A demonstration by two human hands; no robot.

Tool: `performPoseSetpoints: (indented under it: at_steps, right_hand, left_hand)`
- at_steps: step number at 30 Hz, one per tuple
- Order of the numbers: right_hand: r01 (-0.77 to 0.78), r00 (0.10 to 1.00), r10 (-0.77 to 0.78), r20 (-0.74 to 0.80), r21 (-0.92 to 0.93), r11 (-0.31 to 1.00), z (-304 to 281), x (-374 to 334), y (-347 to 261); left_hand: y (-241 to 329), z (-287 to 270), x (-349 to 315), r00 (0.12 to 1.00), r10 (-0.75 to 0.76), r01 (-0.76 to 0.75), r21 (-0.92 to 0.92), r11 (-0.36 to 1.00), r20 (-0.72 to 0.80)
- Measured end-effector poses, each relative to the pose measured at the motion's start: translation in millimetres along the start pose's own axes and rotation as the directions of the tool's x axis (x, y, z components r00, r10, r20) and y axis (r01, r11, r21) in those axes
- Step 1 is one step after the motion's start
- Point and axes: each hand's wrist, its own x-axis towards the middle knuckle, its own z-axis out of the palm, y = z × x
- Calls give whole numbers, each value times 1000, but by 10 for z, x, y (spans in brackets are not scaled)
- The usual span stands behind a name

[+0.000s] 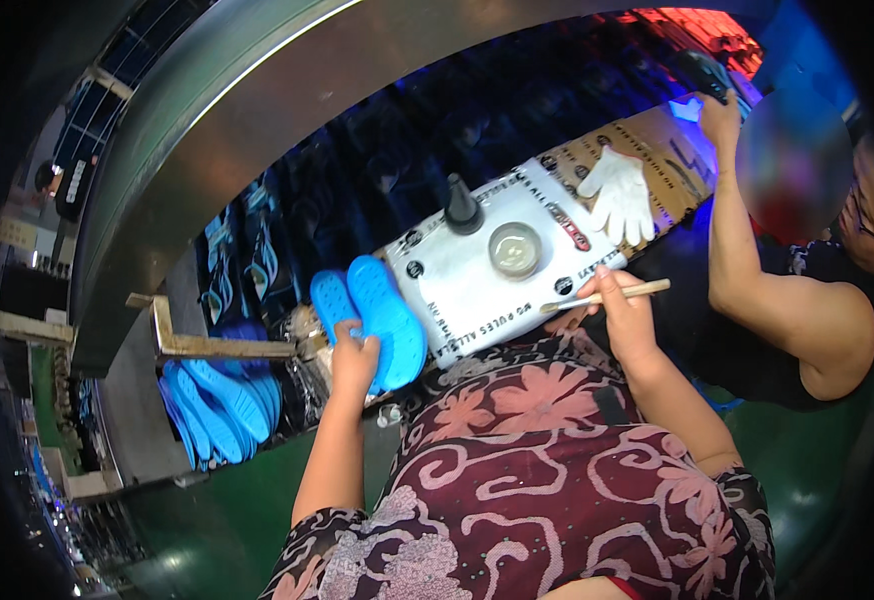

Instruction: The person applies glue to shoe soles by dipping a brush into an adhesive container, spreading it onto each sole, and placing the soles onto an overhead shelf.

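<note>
My left hand [354, 362] is closed on a pair of bright blue shoe soles [389, 325], its fingers at the edge where the two lie side by side. They rest against the left end of a white printed sheet [457, 295]. In my right hand [625, 318] is a brush with a pale wooden handle [647, 289], its bristle end pointing left over the sheet's near edge. Beyond the brush, a small round clear bowl [515, 252] with pale contents stands on the sheet. Beside the bowl is a black cone-topped bottle [463, 206].
A white glove [619, 196] lies on cardboard [647, 150] to the right. More blue soles [222, 410] are stacked at left, by a wooden bar [227, 346]. A metal beam [147, 190] arches over the far side. At right, a co-worker's arm [742, 240] reaches up holding a dark shoe.
</note>
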Motion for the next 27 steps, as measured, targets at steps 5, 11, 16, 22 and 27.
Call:
performPoseSetpoints:
  at_steps: [5,11,16,22,27]
  right_hand:
    - [40,996,-32,78,-93,995,167,-15,-51]
    - [134,969,-117,216,-66,989,335,-10,-422]
    - [337,907,-258,333,-203,919,524,-7,-679]
    - [716,674,-552,491,-248,653,672,-65,-605]
    - [752,646,-557,522,-309,582,688,-69,-568]
  left_hand:
    - [155,-82,-317,788,-213,599,-638,484,578]
    - [909,140,-798,922,92,161,-587,793,377]
    - [1195,353,-852,934,342,-267,-435,860,103]
    - [1259,468,-908,885,463,-421,-350,837,41]
    - [1241,495,-901,859,512,-483,-308,820,19]
